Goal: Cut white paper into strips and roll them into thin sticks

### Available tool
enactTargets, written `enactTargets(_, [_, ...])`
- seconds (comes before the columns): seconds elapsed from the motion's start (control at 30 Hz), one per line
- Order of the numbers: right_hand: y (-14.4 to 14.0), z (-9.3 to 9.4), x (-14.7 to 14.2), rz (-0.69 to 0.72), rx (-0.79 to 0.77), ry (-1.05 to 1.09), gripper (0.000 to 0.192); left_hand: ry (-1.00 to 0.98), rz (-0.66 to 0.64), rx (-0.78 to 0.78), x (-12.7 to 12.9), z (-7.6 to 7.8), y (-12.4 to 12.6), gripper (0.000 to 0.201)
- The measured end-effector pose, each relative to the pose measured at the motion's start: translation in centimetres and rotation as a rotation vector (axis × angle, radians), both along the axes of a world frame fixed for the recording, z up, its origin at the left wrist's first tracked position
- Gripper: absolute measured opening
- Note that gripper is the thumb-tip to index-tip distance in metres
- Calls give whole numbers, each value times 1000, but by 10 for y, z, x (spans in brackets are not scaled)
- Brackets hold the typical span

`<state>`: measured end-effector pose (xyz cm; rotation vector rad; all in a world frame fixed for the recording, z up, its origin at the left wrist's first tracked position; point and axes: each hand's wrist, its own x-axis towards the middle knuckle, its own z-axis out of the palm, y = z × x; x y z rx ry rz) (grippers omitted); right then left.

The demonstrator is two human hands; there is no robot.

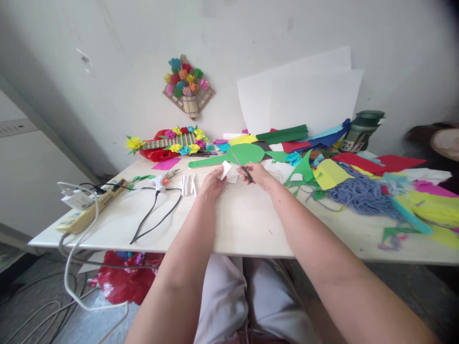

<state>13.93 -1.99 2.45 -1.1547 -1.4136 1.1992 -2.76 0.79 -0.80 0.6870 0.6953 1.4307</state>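
Note:
Between the fingers of my left hand (214, 180) is a small piece of white paper (225, 168). My right hand (257, 175) is closed around the dark handles of a pair of scissors (235, 158), whose blades point up and left, over a green round-ended cutout (251, 154). Another bit of white paper (233, 178) lies on the table between the hands. Left of my left hand lie several white paper rolls (188, 185) and a white glue gun (159, 184) with its black cord.
A power strip (91, 208) with plugs and cables lies at the table's left. Coloured paper (332, 174), blue-grey yarn (364, 191) and a dark green bottle (361, 131) crowd the right. A flower-covered craft (175, 142) rests at the back; white sheets (301, 98) lean on the wall.

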Motion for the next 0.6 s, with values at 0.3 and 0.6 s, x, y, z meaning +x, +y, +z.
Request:
enactTargets(0.3, [5,-4,-8,-10,40,14,33,86,-121,145,5,-1,-5,12])
enactTargets(0.6, [6,-3,-9,-106,145,118,39,250,-180,164,10,-1,-8,20])
